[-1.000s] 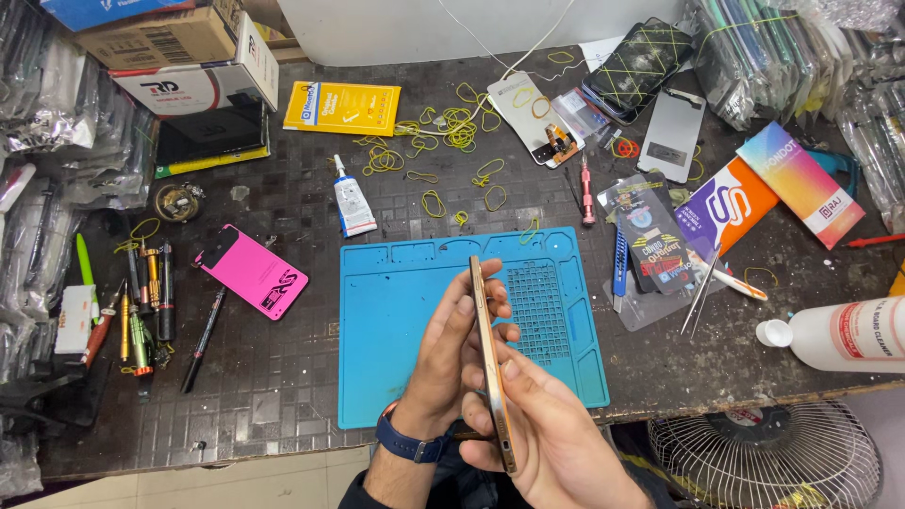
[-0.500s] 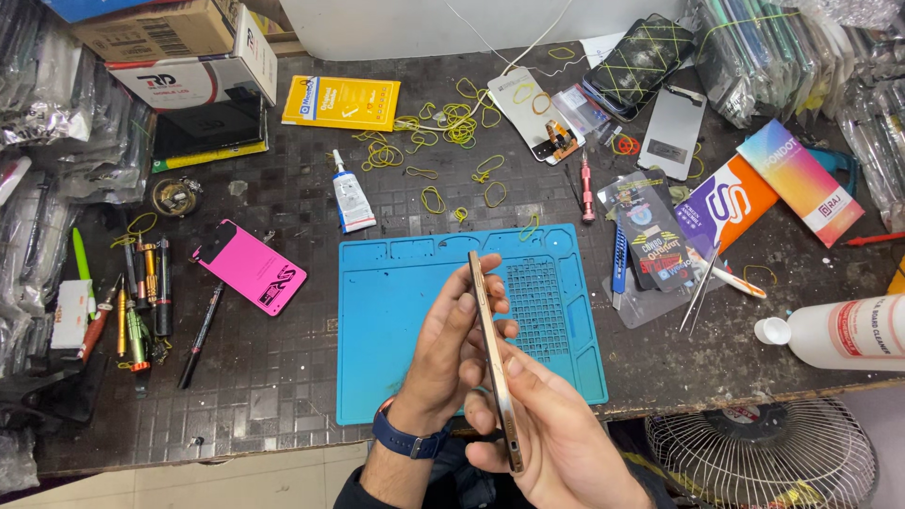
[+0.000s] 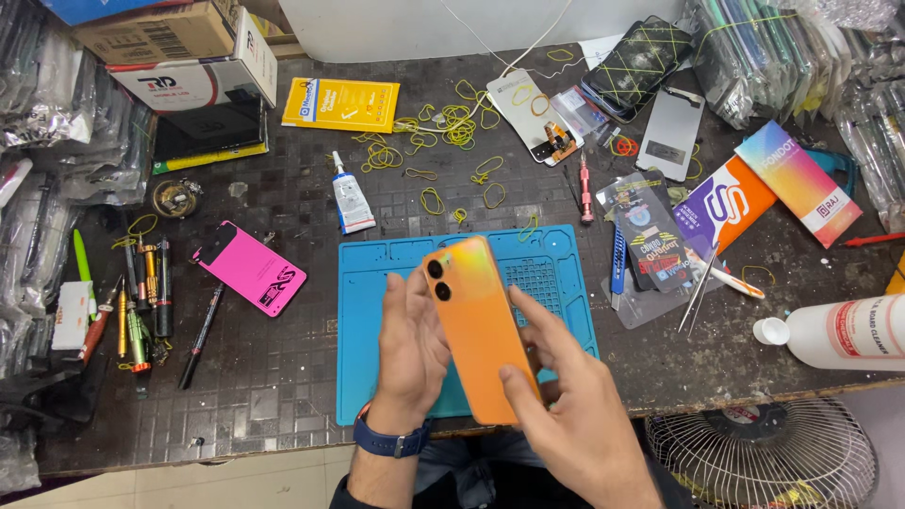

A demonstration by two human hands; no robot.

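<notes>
Presently both hands grip the glossy orange rectangular phone [image 3: 479, 328] above the blue silicone mat [image 3: 377, 311]: left hand [image 3: 412, 351] at its 9 o'clock edge, right hand [image 3: 566, 396] at 4 o'clock; long axis runs 11 to 5.

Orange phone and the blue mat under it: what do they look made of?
Orange phone: back looks like glossy plastic or glass, going by its yellow-orange sheen; which one is unclear. Blue mat: likely matte silicone or rubber, with moulded ridges and a grid of small recesses.

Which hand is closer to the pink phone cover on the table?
Left. The left hand is nearer the pink phone cover; the right hand is farther right, beyond the orange phone.
</notes>
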